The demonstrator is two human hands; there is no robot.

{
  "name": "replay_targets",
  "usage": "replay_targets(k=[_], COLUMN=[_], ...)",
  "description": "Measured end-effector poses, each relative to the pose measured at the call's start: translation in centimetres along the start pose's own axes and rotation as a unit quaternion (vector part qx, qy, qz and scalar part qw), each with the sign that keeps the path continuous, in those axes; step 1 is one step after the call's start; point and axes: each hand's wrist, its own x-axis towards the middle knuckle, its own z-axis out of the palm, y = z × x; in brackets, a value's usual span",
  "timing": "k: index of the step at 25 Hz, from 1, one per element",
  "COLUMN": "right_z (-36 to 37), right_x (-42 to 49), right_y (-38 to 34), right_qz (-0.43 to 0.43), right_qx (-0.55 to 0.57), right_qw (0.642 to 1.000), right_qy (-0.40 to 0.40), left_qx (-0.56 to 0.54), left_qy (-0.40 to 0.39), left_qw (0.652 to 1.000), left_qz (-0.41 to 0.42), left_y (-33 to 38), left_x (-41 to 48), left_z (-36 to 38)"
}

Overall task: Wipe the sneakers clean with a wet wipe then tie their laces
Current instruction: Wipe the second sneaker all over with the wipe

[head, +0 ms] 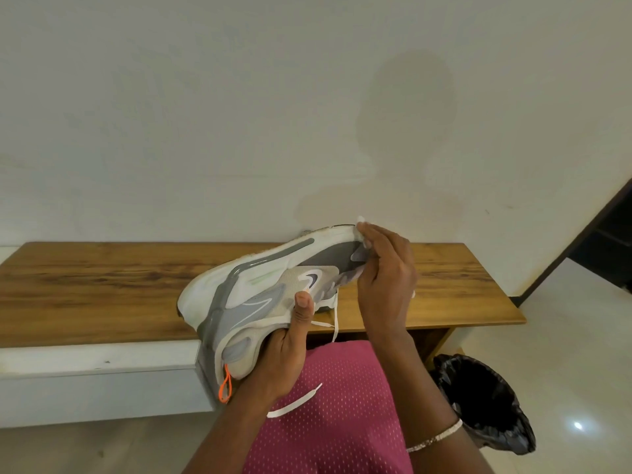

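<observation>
A grey and white sneaker [260, 289] with an orange heel loop is held tilted on its side, sole facing away, above my lap. My left hand [287, 347] grips it at the collar, thumb lying on the upper. My right hand [384, 278] is at the toe end, its fingers pinching a white wet wipe [361, 230] against the toe's white midsole. Loose white laces [333, 319] hang from the shoe, and one lace end [295, 400] lies across my pink shorts. Only one sneaker is in view.
A long wooden bench [102, 285] runs along the white wall behind the shoe. A bin lined with a black bag [485, 401] stands on the pale tiled floor at my right. A white ledge [95, 357] sits below the bench at left.
</observation>
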Motion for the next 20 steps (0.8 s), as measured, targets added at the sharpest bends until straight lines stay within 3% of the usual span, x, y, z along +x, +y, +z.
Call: replay_targets(k=[4,7,9,14,17,20], right_z=[0.9,1.0,0.8,-0.2,0.3,0.8], right_x=[-2.3,-2.5,-1.7,-0.5,-1.4,-3.8], right_y=[-3.5,-2.5,-0.5,2.3,-0.5,-3.9], right_qz=[-0.112,-0.185,-0.150,0.066,0.053,-0.065], right_qx=[0.058,0.039,-0.004,-0.026,0.013,0.057], right_qw=[0.990,0.979,0.988,0.997,0.998,0.995], right_qy=[-0.055,-0.071,-0.041,-0.017,-0.022,-0.049], left_qx=[0.020,0.023,0.016,-0.006,-0.003,-0.021], left_qy=[-0.038,-0.036,-0.019,-0.005,-0.018,-0.054], left_qw=[0.997,0.998,0.999,1.000,1.000,0.997], left_qz=[0.058,0.051,0.032,0.008,0.013,0.047], left_y=[-1.0,-1.2,-0.8,-0.8,-1.4,-1.8], left_x=[0.4,0.5,0.1,0.1,0.5,0.7], left_z=[-0.1,-0.2,-0.2,0.0,0.1,0.2])
